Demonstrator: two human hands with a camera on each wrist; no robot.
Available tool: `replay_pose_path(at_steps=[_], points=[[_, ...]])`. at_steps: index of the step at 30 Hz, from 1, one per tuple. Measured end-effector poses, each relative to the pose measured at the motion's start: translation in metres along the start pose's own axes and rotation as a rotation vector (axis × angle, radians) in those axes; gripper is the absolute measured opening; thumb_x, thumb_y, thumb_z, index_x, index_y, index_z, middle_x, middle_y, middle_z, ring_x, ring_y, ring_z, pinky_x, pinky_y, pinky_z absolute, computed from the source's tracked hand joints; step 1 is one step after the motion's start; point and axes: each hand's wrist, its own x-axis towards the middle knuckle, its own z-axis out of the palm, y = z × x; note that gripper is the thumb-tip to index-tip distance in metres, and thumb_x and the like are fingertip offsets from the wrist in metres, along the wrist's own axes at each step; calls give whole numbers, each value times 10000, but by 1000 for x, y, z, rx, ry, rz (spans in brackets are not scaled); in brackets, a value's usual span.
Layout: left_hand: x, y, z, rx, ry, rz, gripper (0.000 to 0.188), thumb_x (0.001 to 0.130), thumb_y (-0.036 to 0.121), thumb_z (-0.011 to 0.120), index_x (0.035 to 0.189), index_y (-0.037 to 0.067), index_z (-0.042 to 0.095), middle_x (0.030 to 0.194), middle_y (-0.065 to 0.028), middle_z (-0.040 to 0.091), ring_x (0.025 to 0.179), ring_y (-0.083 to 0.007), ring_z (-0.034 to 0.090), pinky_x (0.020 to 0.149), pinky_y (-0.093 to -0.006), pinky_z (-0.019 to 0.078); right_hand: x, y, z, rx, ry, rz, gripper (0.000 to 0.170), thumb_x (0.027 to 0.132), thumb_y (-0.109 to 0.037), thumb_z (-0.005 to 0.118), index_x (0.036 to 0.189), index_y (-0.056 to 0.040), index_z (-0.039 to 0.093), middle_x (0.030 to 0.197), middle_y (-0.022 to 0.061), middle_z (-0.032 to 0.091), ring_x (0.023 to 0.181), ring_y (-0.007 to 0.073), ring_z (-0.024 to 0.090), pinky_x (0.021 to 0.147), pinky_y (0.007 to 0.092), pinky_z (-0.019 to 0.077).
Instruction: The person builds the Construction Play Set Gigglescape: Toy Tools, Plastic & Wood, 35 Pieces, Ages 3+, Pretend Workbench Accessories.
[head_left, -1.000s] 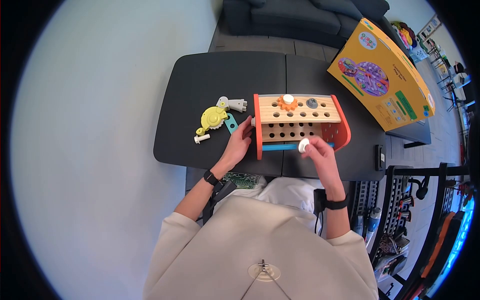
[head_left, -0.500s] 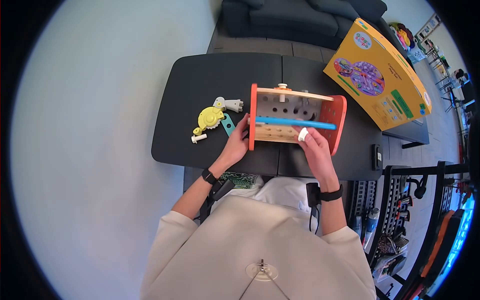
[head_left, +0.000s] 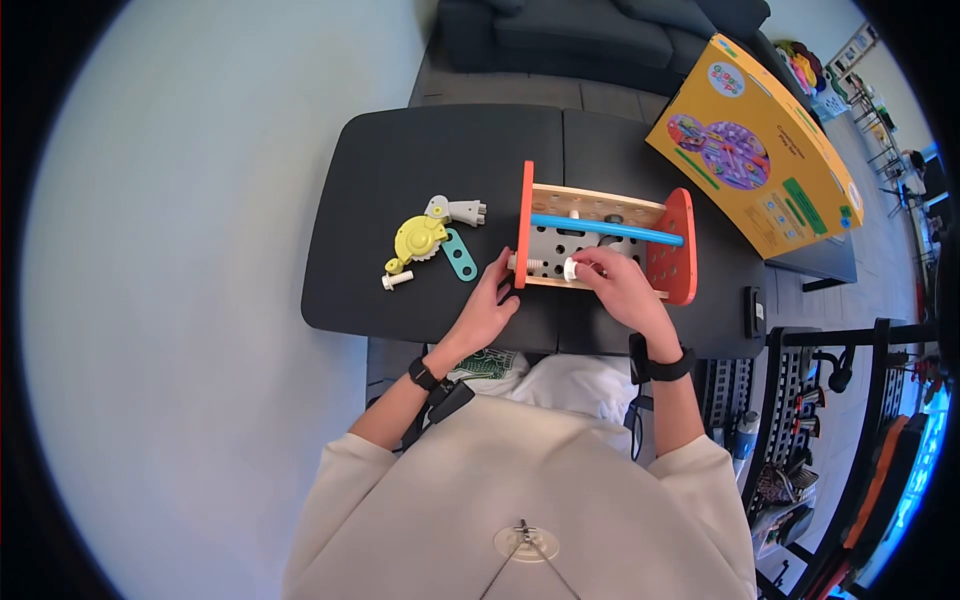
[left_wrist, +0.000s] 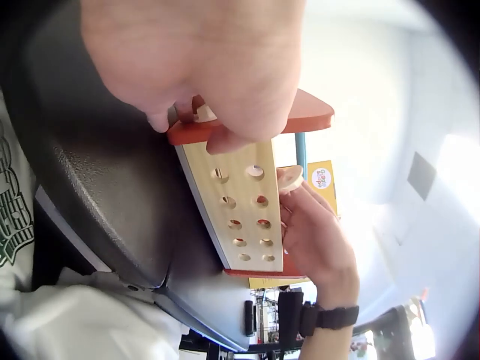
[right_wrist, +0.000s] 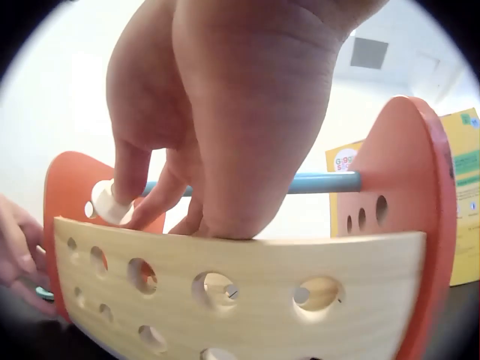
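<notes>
A wooden toolbox with red end panels (head_left: 680, 245) and a blue bar (head_left: 610, 229) stands tipped on the table. Through its left panel (head_left: 526, 200) runs a pale bolt (head_left: 535, 265), its thread inside. My left hand (head_left: 487, 312) is outside that panel, fingers round the bolt's head (left_wrist: 204, 113); in the left wrist view my left hand (left_wrist: 202, 60) partly covers it. Inside the box my right hand (head_left: 628, 296) pinches a white nut (head_left: 571, 269), close to the thread's end. In the right wrist view the nut (right_wrist: 111, 204) is at my right fingertips (right_wrist: 131, 176).
Left of the box lie a yellow and grey toy saw (head_left: 418, 237), a teal strip with holes (head_left: 459, 255) and another white bolt (head_left: 398, 280). A large yellow box (head_left: 755, 150) stands back right. A small black object (head_left: 753, 313) is near the right edge.
The toolbox has tipped backward, its perforated top turning away and its open side facing up. My right hand has carried the nut leftward, from beside the blue bar to near the bolt's thread.
</notes>
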Motion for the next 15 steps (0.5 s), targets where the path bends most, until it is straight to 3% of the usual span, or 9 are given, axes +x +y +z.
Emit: replay_pose_path(at_steps=[4,6,12,15], points=[[-3,6,-3,38,-18,2,790,970,-46,540,1687,21,214,1673,-165,327,1545,-310,392,1263,-450,369,24,8,4,-83,-30,-3,254,1004,-147,629,1159,8,757,988,198,784,928,322,774,823,412,576],[-2,7,-4,39,11,23,738,964,-60,524,1661,12,291,1613,-164,384,1492,-295,457,1225,-428,416,37,17,13,-4,-24,26,256,973,-95,599,1122,34,762,862,192,780,815,333,780,768,429,595],[0,9,-4,28,45,46,677,965,-65,520,1621,-17,360,1534,-167,432,1393,-276,541,1125,-385,495,58,29,26,-135,-132,-33,257,940,-42,572,1080,61,761,832,200,769,788,319,780,749,415,607],[0,7,-3,31,42,67,663,975,-61,524,1617,-26,361,1524,-169,440,1382,-274,549,1122,-384,498,64,26,28,-126,-170,33,234,939,-42,581,1056,50,762,851,189,775,787,311,779,745,416,605]])
